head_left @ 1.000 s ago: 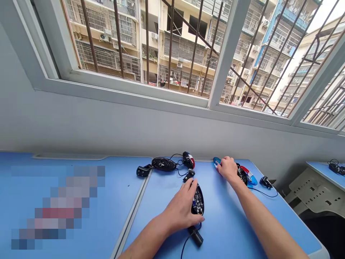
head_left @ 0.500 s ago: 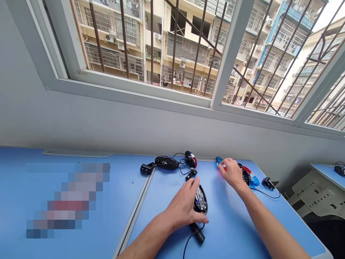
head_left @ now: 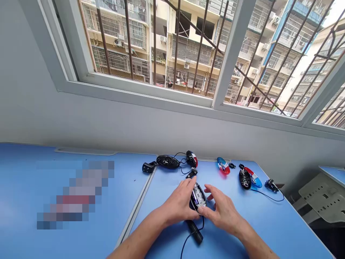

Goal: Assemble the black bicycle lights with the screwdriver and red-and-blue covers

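Note:
A black oval housing [head_left: 198, 196] lies opened on the blue table, its circuit parts facing up. My left hand [head_left: 181, 201] is curved round its left side, fingers at the top and thumb near the lower end. From the right, my right hand [head_left: 225, 208] reaches in with fingers apart. Its thumb tip overlaps the housing's lower right edge, though contact is hard to judge; its fingertips are beside the right edge. Below the housing is a black cylinder [head_left: 194, 232] with a thin black cable.
A red, white and blue translucent cover [head_left: 223, 166] lies farther back. Toward the right edge are another opened black housing [head_left: 244, 178], a red-and-blue cover [head_left: 253, 177] and a cabled black clamp [head_left: 271, 185]. Behind my left hand sits a black oval unit [head_left: 167, 162]. Table seam [head_left: 138, 203] runs left.
My right hand has moved from the translucent cover at the back to the opened housing, leaving that cover on the table. My left hand stays at the housing. The view has shifted slightly.

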### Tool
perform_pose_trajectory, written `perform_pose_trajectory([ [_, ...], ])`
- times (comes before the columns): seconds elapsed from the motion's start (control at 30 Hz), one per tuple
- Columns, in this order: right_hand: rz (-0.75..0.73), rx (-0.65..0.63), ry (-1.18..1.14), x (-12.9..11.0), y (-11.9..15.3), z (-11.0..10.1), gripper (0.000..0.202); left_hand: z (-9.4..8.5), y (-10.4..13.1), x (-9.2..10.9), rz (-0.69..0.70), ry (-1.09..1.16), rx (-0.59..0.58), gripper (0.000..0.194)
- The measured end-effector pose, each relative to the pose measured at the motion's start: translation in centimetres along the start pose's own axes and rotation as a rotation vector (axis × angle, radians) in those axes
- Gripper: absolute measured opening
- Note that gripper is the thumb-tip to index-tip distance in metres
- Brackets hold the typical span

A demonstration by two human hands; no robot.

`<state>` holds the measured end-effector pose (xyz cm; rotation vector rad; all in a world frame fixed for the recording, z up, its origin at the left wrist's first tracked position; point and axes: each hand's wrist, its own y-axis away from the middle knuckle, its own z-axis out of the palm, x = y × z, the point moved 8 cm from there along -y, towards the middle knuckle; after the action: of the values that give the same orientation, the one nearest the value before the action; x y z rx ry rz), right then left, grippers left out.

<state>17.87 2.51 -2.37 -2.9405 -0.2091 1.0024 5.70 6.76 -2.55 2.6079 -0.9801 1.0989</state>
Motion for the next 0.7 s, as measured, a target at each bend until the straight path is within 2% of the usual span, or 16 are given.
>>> perform_pose_trajectory([
  [0.17, -0.015, 0.004, 0.03, 0.2, 0.3, 0.5, 0.057, 0.6, 0.0, 0.2, 0.048, 0.039, 0.005, 0.102],
  [0.4, -0.049, 0.038, -0.007, 0.2, 0.4, 0.6, 0.05, 1.0, -0.1, -0.2, 0.017, 0.124, -0.037, 0.113],
  [0.5, -0.058, 0.037, -0.012, 0.2, 0.4, 0.4, 0.05, 0.9, -0.1, 0.0, 0.036, 0.134, -0.025, 0.112],
  [0.7, -0.273, 0.119, 0.051, -1.0, 0.8, -0.1, 0.056, 1.1, 0.0, 0.4, 0.083, 0.114, -0.004, 0.104],
])
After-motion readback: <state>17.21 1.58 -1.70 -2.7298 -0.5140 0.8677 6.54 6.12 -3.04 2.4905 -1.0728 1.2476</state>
